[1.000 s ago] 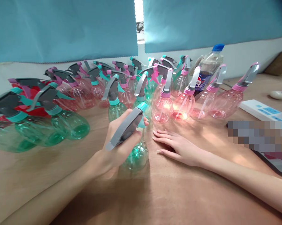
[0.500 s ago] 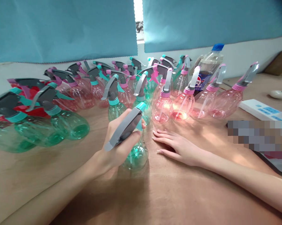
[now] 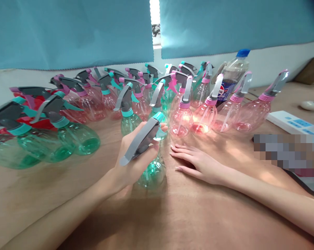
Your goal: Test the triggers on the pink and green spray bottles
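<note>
My left hand (image 3: 136, 156) is wrapped round the neck of a green spray bottle (image 3: 152, 175) with a grey and teal spray head. That bottle stands on the wooden table (image 3: 193, 215); its neck is partly hidden by my fingers. To its right my right hand (image 3: 195, 161) lies flat on the table, fingers a little spread and holding nothing. Just beyond my left hand are two more green spray bottles (image 3: 129, 123). A pink spray bottle (image 3: 181, 121) stands beyond my right hand, first in a row of several pink ones.
Green bottles (image 3: 80, 139) stand at the left, with many pink and green ones behind. A cola bottle (image 3: 226, 83), a white device (image 3: 292, 121), a white mouse-like object (image 3: 310, 105) and a pixelated item (image 3: 289, 152) are at the right. Blue cloth (image 3: 73, 34) hangs behind.
The spray head in my left hand has shifted slightly right, and more of its teal trigger and my fingertips show. My right hand has stayed in place.
</note>
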Tool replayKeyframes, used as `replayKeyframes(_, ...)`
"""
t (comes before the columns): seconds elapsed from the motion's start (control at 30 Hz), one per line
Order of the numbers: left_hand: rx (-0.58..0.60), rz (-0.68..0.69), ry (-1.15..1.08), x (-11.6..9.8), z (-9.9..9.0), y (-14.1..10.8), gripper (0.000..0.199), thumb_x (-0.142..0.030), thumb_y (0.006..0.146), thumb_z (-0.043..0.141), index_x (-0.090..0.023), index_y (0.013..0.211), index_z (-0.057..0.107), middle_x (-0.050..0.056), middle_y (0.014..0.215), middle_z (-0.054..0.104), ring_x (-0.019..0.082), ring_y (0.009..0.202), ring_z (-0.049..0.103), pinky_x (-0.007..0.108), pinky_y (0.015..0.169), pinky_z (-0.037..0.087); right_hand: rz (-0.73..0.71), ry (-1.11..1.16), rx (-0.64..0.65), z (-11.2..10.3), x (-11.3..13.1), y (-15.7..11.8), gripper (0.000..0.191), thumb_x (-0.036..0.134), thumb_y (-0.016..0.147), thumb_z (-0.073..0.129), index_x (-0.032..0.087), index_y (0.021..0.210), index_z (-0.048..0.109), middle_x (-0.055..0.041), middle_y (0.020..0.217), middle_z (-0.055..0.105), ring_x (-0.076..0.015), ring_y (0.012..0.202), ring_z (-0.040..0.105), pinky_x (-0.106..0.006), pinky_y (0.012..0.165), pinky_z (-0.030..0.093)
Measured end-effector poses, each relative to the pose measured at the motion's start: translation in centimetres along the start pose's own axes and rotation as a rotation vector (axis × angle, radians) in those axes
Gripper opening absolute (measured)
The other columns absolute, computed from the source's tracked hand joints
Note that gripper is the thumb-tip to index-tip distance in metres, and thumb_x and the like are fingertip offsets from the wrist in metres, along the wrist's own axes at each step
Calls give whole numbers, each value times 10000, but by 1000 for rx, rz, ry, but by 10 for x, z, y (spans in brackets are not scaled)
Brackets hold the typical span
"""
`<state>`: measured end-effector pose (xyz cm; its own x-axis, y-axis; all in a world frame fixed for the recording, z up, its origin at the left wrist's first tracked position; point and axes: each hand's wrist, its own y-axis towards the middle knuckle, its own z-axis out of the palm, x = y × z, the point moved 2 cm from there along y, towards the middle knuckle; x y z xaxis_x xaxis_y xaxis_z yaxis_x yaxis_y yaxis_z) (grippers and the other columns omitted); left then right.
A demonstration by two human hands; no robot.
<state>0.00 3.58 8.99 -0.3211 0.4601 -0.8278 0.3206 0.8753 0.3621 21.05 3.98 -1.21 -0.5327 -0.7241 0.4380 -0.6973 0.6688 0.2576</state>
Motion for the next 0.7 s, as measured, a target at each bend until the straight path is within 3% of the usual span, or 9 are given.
replayKeyframes(0.33,11,-13,-47,-3,0,2,288,-178,788,561,-209,1068,622,2,831,588,78,477,348,241,435,339,7,10,4,0,-1,0,491,413,971,489,159,1391,498,-124,1449,497,-267,1382,401,-499,1133,359)
replayKeyframes(0.7,-4,-5,-37,-4,1,3,287,-175,768,569,-207,1046,630,2,833,600,98,511,404,259,502,402,2,38,-13,1,-1,-1,483,404,967,501,203,1407,484,-108,1442,508,-266,1376,411,-502,1127,368)
